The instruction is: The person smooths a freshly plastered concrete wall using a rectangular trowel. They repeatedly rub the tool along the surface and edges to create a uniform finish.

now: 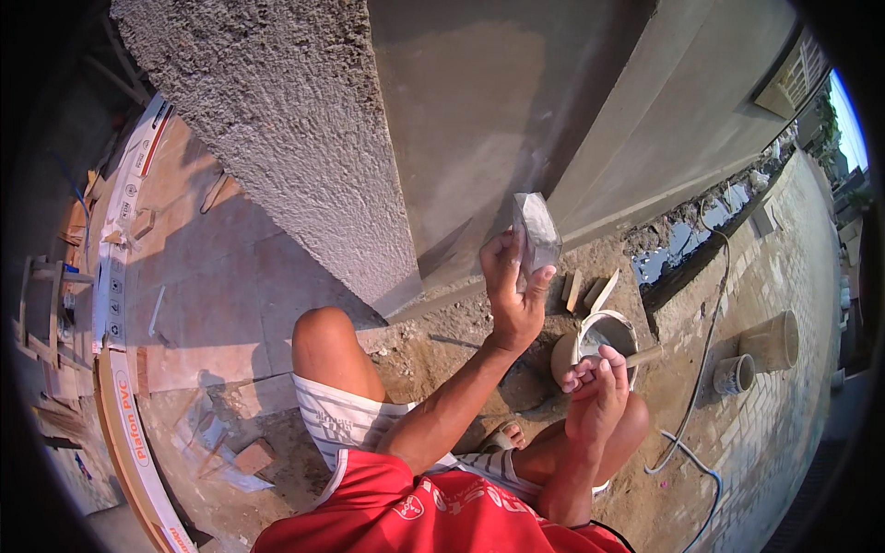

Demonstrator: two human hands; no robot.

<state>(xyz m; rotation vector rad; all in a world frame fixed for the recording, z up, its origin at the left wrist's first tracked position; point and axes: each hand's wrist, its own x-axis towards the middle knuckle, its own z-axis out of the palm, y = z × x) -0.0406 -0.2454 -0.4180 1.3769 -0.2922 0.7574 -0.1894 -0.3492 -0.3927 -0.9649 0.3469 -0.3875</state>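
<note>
My left hand (518,309) is raised at the wall corner, its fingers and thumb closed round a flat, glossy grey piece (537,232) with pale paste-like material on it; its exact kind is unclear. Behind it rises a smooth grey wall face (461,120), partly darker as if damp. Lower and to the right, my right hand (597,380) has curled fingers against a tool with a pale wooden handle (645,356); the tool's working end is hidden. Just beyond that hand stands a bucket (564,358) with whitish material inside.
A rough plastered wall face (277,111) meets the smooth one at a sharp corner. Wooden offcuts (590,290) lie by the wall foot. To the right are a water-filled trench (682,244), a hose (710,341) and two more buckets (772,341). Long cartons (115,295) line the left.
</note>
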